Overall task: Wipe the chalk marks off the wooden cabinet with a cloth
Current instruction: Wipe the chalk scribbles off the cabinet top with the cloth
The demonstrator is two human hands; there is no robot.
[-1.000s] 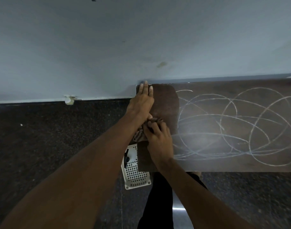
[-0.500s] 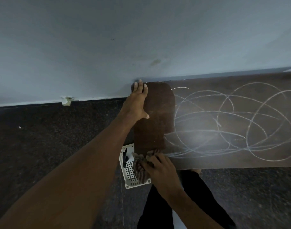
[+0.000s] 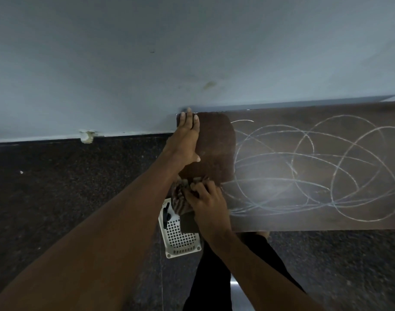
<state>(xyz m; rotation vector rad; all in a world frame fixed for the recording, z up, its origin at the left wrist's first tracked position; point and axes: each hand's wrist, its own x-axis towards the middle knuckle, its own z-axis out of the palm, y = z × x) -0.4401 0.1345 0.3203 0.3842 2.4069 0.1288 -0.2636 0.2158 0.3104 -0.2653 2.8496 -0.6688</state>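
Observation:
The brown wooden cabinet top (image 3: 360,108) runs rightward along the grey wall. White looping chalk marks (image 3: 304,171) cover most of it. A darker wiped patch (image 3: 216,149) lies at its left end. My left hand (image 3: 185,142) rests flat on the cabinet's far left corner, fingers straight and pointing at the wall. My right hand (image 3: 205,203) grips a bunched striped brown cloth (image 3: 180,198) near the cabinet's front left edge, pressed onto the surface.
A white perforated plastic basket (image 3: 180,239) sits on the dark speckled floor (image 3: 68,187) below the cabinet's left end. My dark trouser leg (image 3: 212,283) stands against the cabinet front. A chipped spot (image 3: 86,135) marks the wall's base.
My right hand dragged the cloth from the middle of the left end down to the front edge, then came slightly back up. The wiped patch grew. My left hand stayed put.

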